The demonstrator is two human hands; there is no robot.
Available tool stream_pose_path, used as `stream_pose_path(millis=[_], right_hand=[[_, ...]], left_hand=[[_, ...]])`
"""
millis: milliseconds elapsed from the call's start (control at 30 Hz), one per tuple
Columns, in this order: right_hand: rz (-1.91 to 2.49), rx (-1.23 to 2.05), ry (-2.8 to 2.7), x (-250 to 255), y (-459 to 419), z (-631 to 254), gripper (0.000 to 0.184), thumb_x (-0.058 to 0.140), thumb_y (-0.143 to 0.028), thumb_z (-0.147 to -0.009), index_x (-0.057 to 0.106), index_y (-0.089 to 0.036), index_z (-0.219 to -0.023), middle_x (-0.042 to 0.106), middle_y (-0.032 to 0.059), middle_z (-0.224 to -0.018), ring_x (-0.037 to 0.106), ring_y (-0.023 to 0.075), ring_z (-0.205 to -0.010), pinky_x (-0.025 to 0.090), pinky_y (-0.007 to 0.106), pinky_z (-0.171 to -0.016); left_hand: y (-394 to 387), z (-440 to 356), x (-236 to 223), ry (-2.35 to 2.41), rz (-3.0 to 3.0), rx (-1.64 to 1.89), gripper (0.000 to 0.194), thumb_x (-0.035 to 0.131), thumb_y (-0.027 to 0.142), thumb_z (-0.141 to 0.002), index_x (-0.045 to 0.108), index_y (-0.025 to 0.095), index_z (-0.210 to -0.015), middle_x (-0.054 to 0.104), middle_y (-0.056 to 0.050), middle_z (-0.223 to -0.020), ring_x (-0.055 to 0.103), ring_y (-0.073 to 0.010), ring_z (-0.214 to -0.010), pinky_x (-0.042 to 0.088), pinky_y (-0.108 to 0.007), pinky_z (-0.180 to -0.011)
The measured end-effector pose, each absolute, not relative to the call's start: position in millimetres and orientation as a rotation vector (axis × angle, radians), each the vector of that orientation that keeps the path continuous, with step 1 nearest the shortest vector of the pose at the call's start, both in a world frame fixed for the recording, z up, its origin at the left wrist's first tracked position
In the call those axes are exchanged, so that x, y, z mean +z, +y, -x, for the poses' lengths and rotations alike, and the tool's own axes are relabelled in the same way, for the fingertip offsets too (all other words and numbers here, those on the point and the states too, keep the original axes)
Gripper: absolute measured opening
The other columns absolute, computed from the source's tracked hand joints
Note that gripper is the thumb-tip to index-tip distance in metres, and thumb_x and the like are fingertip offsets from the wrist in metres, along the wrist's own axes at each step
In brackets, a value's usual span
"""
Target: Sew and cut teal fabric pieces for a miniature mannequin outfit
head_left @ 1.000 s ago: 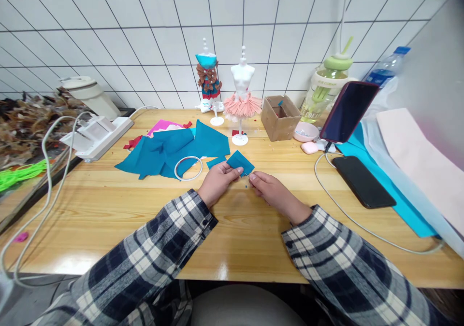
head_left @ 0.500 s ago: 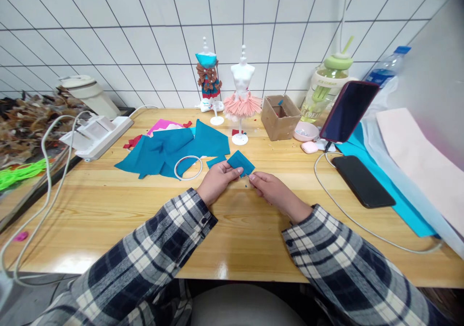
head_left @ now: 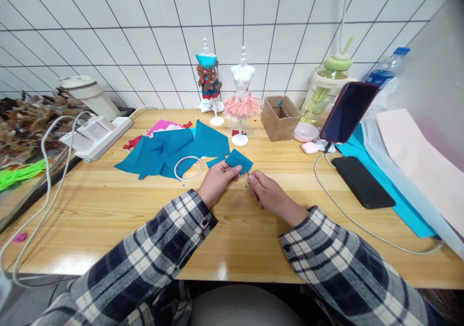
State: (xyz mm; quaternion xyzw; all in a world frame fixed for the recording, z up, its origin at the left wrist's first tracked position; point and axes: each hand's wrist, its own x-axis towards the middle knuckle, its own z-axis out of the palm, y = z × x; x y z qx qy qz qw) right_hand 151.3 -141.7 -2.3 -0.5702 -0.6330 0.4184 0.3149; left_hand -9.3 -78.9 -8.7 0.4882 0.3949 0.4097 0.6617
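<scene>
Between thumb and fingers, my left hand [head_left: 219, 180] pinches a small folded piece of teal fabric [head_left: 239, 160] just above the table. My right hand [head_left: 267, 190] is closed in a pinch at the fabric's lower right corner. A thin tip shows at its fingertips, too small to name. Left of my hands lies a larger crumpled teal cloth [head_left: 170, 152] with a white ring [head_left: 188, 178] on it. Behind them stands a white mini dress form [head_left: 242, 77] wearing a pink ruffled skirt [head_left: 242, 105].
A second dressed mini form [head_left: 208, 77] stands farther back. Right of the forms are a cardboard box [head_left: 281, 122], a pink bowl [head_left: 305, 132], a propped phone [head_left: 350, 112] and a flat phone [head_left: 363, 182] beside a cable. A power strip [head_left: 103, 137] lies left.
Both hands and the small teal piece have shifted very slightly left. The right hand has turned a little at the fabric's corner; its grip stays pinched.
</scene>
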Motion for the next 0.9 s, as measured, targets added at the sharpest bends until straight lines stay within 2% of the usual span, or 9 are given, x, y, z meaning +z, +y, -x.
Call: stream_pose_path(millis=[300, 667, 900], right_hand=[[1.463, 1.137, -1.636, -5.2, -140.4, -149.8, 0.032, 0.03, -0.049, -0.096, 0.04, -0.024, -0.079, 0.05, -0.0057, -0.058, 0.048, 0.0119, -0.05, 0.036, 0.025, -0.053], [1.461, 1.133, -1.64, -3.4, -140.6, -148.3, 0.032, 0.029, -0.047, -0.097, 0.04, -0.023, -0.078, 0.051, -0.0055, -0.059, 0.049, 0.0113, -0.051, 0.036, 0.024, -0.053], [1.47, 1.145, -1.655, -0.7, -141.7, -147.9, 0.034, 0.028, -0.046, -0.097, 0.039, -0.023, -0.075, 0.051, -0.0055, -0.059, 0.047, 0.0107, -0.051, 0.035, 0.024, -0.053]], left_hand=[[-81.4, 8.4, -6.3, 0.879, -1.143, 0.916, 0.021, 0.073, 0.034, -0.073, 0.065, 0.015, -0.078, 0.066, -0.001, -0.075, 0.055, -0.0125, -0.066, 0.04, -0.026, -0.066], [-80.4, 9.6, -7.9, 0.89, -1.139, 0.926, 0.021, 0.074, 0.034, -0.072, 0.064, 0.016, -0.071, 0.063, 0.001, -0.065, 0.052, -0.0117, -0.06, 0.038, -0.025, -0.062], [-80.0, 9.2, -4.7, 0.875, -1.119, 0.914, 0.021, 0.075, 0.033, -0.072, 0.065, 0.015, -0.076, 0.063, 0.001, -0.069, 0.052, -0.0108, -0.063, 0.04, -0.025, -0.064]])
